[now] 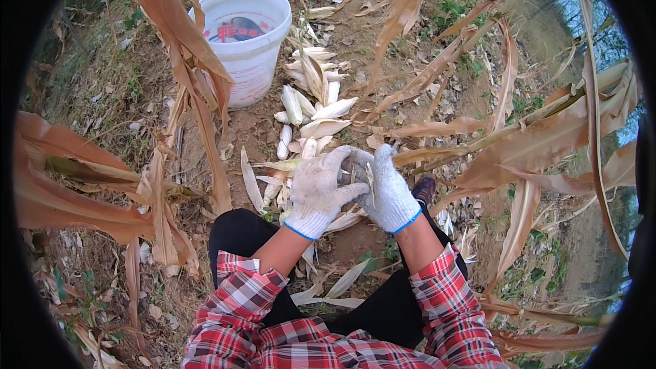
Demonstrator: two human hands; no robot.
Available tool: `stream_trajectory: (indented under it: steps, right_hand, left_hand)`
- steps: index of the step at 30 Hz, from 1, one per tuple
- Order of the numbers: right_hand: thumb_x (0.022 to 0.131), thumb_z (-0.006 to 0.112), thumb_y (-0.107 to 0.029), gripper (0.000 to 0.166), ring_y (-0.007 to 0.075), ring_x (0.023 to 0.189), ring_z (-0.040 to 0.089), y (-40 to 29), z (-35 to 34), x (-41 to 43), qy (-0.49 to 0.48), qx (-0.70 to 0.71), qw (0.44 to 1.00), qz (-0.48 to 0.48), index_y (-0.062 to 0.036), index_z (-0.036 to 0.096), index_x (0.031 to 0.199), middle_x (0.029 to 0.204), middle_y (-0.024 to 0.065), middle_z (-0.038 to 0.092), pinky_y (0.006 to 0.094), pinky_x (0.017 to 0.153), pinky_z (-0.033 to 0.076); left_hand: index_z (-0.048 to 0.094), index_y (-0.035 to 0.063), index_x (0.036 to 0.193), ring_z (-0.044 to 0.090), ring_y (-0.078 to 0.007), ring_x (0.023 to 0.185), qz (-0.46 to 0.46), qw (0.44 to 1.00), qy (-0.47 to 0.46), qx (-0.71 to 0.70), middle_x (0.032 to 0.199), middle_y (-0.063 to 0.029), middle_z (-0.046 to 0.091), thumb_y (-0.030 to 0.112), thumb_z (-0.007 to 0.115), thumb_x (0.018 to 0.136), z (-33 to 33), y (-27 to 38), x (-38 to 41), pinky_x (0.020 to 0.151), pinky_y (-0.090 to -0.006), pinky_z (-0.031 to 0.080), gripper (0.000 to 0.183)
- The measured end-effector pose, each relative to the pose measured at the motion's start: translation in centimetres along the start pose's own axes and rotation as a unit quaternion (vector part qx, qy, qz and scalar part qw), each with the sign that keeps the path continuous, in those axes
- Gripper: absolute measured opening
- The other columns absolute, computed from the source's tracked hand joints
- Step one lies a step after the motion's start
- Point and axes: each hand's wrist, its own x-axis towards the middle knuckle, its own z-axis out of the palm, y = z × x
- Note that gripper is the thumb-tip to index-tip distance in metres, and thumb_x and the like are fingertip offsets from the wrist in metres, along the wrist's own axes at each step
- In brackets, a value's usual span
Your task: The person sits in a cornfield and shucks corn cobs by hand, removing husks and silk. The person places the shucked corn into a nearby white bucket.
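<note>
My left hand, in a white knit glove with a blue cuff edge, is close in front of me with its back up. Its fingers curve over to my right hand, which wears a matching glove, and the two touch at the fingers. A thin dry husk strip lies against the right glove's palm side. The fingertips overlap, so I cannot tell whether anything is gripped between them. Just beyond and under the hands runs a pile of corn ears, many in pale husks. Loose husks lie between my legs.
A white plastic bucket with red writing stands upright left of the pile. Dry corn stalks and leaves hang close on the left. More stalks lean in from the right. Bare soil and leaf litter cover the ground.
</note>
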Motion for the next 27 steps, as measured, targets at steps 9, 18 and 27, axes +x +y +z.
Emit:
stream_trajectory:
  steps: [9, 18, 27]
  right_hand:
    - [0.089, 0.064, -0.041, 0.065, 0.0254, 0.111, 0.062, -2.5, -4.5, 0.1, 0.099, -0.419, 0.902, -0.032, 0.0014, 0.051, 0.136, 0.127, 0.0169, 0.062, 0.0357, 0.092, 0.05]
    - [0.079, 0.071, -0.042, 0.044, 0.0348, 0.103, 0.065, 6.8, -16.9, 5.8, 0.121, -0.699, 0.697, 0.11, -0.0051, 0.073, 0.103, 0.105, 0.0207, 0.07, 0.0416, 0.092, 0.05]
    - [0.087, 0.065, -0.045, 0.048, 0.027, 0.075, 0.067, 22.0, -17.1, 15.6, 0.004, -0.466, 0.883, 0.055, -0.002, 0.069, 0.108, 0.094, 0.0165, 0.07, 0.0385, 0.071, 0.053]
  left_hand:
    - [0.066, 0.0061, 0.084, 0.066, -0.0284, 0.076, -0.072, 0.994, -0.039, 0.067, 0.081, -0.0114, 0.066, 0.024, 0.066, 0.084, -1.1, -3.7, 0.6, 0.07, -0.0402, 0.05, 0.018]
    - [0.073, 0.0061, 0.094, 0.066, -0.0254, 0.095, 0.159, 0.728, -0.63, 0.216, 0.096, -0.0073, 0.07, 0.023, 0.064, 0.082, 4.0, 0.4, -8.2, 0.082, -0.0431, 0.04, 0.023]
    - [0.066, 0.0017, 0.109, 0.065, -0.0275, 0.093, 0.053, 0.935, -0.3, 0.183, 0.1, -0.0113, 0.068, 0.016, 0.066, 0.081, -0.7, -2.1, 0.4, 0.083, -0.0421, 0.046, 0.031]
